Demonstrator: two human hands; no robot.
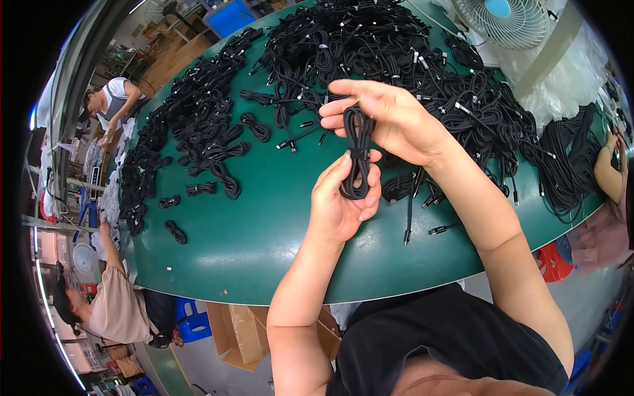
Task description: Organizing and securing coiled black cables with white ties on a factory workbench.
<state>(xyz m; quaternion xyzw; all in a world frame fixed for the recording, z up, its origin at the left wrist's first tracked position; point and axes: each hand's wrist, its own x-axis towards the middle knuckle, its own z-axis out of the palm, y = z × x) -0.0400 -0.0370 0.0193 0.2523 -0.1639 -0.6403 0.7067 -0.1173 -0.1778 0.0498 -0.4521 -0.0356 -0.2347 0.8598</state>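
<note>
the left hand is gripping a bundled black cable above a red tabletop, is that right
The colour is wrong: the head view shows that the tabletop is green, not red. The left hand is gripping a bundled black cable above it.

"Where's the cable heap (343, 39)?"
"On the far side of the desk (224, 264); coiled bundles (226, 180) lie left."
"The fan (512, 26)?"
"Behind the heap, at right."
"And the held coil (358, 153)?"
"Above the desk, before the heap."
</note>
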